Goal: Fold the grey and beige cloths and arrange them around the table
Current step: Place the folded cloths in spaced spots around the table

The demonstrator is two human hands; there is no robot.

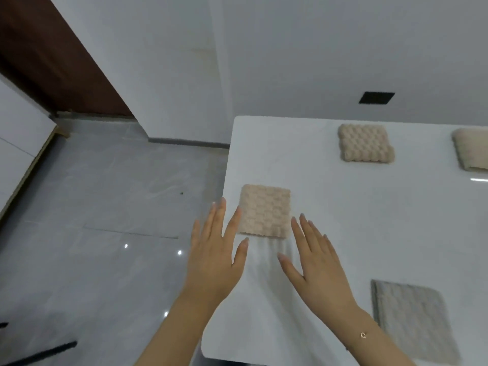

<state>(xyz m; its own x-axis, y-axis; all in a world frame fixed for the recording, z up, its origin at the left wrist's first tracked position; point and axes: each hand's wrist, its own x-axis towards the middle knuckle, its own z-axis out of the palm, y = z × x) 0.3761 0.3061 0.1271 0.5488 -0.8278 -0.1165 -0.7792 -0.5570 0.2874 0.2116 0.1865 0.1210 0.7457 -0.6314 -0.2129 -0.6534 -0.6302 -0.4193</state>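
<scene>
Beige and folded square, the near cloth (264,211) lies by the surface's (330,207) left edge. The left hand (215,256) and right hand (315,260) hover flat just short of it, fingers straight, gripping nothing. Two more beige cloths (365,143) (471,151) sit along the far edge; a grey cloth (412,318) lies toward the near right. Placement here looks finished; next likely calls for a light squaring, or another cloth.
</scene>
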